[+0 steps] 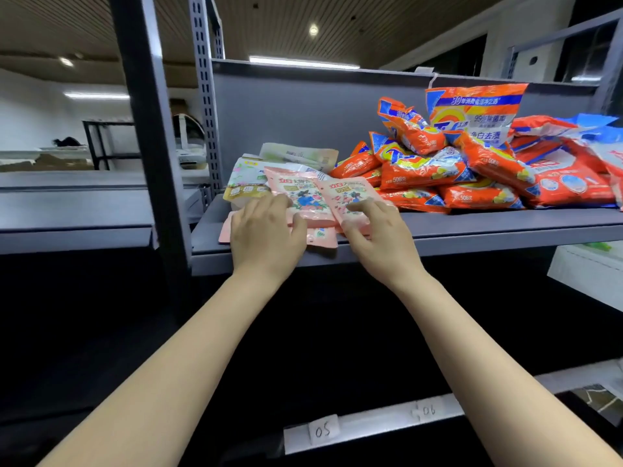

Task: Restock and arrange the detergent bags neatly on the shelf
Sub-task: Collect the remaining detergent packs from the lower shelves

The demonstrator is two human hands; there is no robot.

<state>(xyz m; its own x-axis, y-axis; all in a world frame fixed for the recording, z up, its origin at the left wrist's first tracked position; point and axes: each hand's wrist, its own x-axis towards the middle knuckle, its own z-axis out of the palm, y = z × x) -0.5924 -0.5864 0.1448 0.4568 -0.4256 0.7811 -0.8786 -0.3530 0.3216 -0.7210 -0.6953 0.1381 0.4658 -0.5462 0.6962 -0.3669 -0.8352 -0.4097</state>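
Two bare hands are working at the front edge of a grey metal shelf [472, 227]. The left hand [266, 237] is lying over the pink detergent bags [296, 193] at about 9 o'clock of the pile, its fingers curling over the edge of the left upper bag, with the thumb pressing beside it. The right hand [377, 237] is gripping the right upper pink bag [344, 197], thumb underneath and fingers on top, so this grip is clamped on the bag.

Pink bags: at least three are showing (two on top, tilting against each other, and one or more lying flat beneath them, overhanging the shelf lip). The exact count of the lower layer cannot be told.

Behind them, at 11 o'clock, two pale green-and-white bags [246, 180] are lying, one partly behind the other.

At 2 o'clock, a loose heap of orange detergent bags [421, 166] is occupying the right half of the shelf: roughly ten are showing, piled unevenly, with one orange bag standing upright [478, 112] against the back panel. At the far right, at least one red-and-blue bag [569, 176] is resting in the heap.

Below, at 6 o'clock, two labels reading 05 [322, 431] and 06 [428, 410] are sitting on a lower shelf edge.
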